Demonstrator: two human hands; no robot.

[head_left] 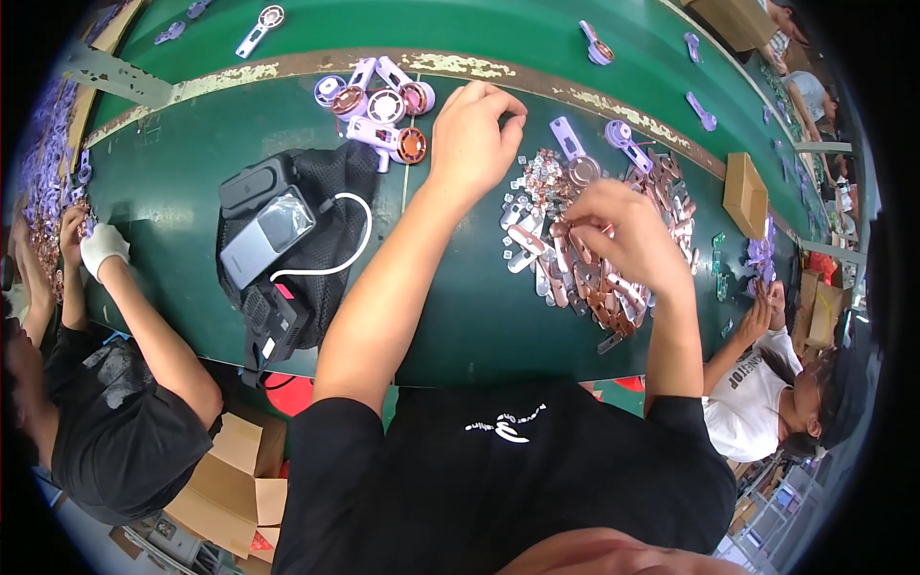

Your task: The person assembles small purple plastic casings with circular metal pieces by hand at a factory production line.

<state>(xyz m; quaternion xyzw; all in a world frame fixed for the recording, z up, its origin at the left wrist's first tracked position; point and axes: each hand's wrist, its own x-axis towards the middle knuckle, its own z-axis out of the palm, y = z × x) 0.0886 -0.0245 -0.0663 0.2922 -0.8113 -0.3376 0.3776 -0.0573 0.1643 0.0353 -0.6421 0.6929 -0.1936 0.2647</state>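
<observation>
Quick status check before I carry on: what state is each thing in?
Left hand: fingers curled; grip unclear
Right hand: fingers bent over pile; grip unclear
Purple fan parts: clustered, mixed angles
Metal strips: loosely heaped
Grey device: lying on bag
Black mesh bag: lying flat
White cable: curved
Small carton: open
Large carton: flaps open

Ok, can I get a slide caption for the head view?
Over a green table: left hand beside purple fans, right hand at a pile of brown and silver pieces.
</observation>
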